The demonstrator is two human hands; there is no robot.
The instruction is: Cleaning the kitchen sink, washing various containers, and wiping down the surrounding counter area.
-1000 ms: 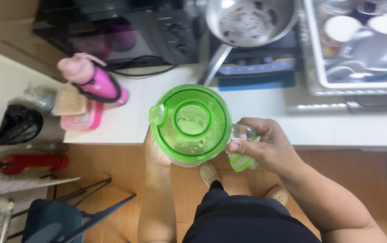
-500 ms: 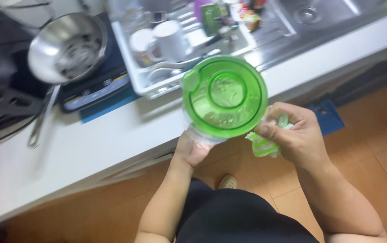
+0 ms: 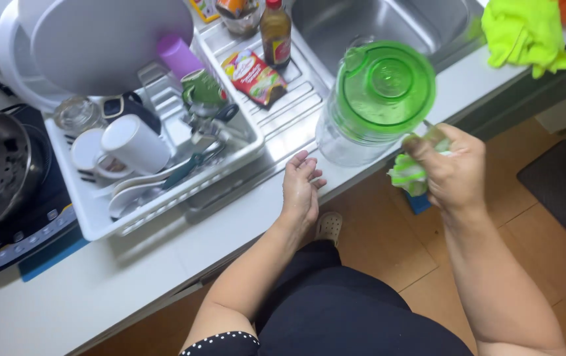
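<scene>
- Head view: the right hand (image 3: pixel 453 173) has its grip closed around the handle of a clear plastic pitcher (image 3: pixel 349 135) with a round green lid (image 3: pixel 384 92); a light green cloth (image 3: pixel 409 177) is bunched in the same fist, under the fingers
- The pitcher stands just beyond that grip, at the front edge of the bench (image 3: pixel 131 264), on or just above the ribbed steel drainboard (image 3: pixel 289 112); whether its base touches cannot be told
- The left hand (image 3: pixel 301 188) lies flat and open on the bench edge, near the pitcher's left side but apart from it, holding nothing
- Judged by its look, the pitcher is light, stiff thin-walled plastic, seemingly empty; the smooth wall is likely slippery if wet, so the handle is the sure place to hold, with a second palm under the base or around the body
- The cloth between palm and handle may soften the hold and let it twist
- The lid seems only pressed on, so lifting by it is unwise
- Further left of the grip sits a white dish rack (image 3: pixel 164 191) with mugs; beyond the pitcher, the sink (image 3: pixel 395 20); to the right, a yellow-green rag (image 3: pixel 523 33)
</scene>
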